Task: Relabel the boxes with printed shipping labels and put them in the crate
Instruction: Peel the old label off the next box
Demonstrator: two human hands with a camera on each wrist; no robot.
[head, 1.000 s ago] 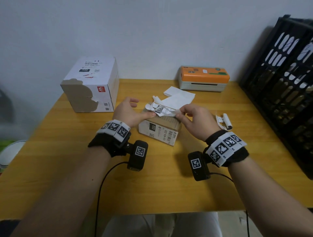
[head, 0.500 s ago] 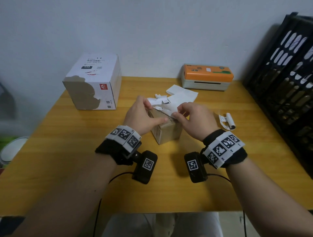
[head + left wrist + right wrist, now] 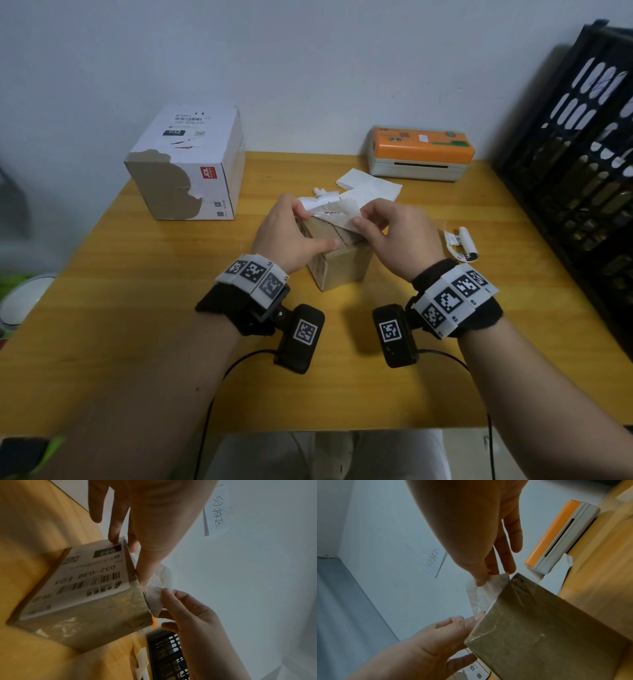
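Landmark: small brown cardboard box [image 3: 337, 255], standing on the yellow wooden table [image 3: 137, 342] directly in front of the person, between both hands.
Large box: white-and-brown carton [image 3: 186, 164], well to the left of the small box and farther back, untouched.
Left hand [image 3: 291, 236]: clasps the small box's left side, thumb laid across its near top edge, fingers curled over the far edge; it steadies the box.
Side label: a printed white barcode label [image 3: 82, 580] already sits on the box's left face.
Old label: crumpled white sheet [image 3: 334, 214], half lifted off the box top, still attached along the far left of it.
Right hand [image 3: 394, 236]: pinches the sheet's free right edge between thumb and fingertips, just above the box's right top corner.
Key relation: the free edge lies toward the right hand, so the peel probably runs from right to left, against the left hand's brace.
Printer: orange-topped label printer [image 3: 423, 152], behind and right of the box.
Crate: black plastic crate [image 3: 575, 171], far right of the box, nearer the right hand.
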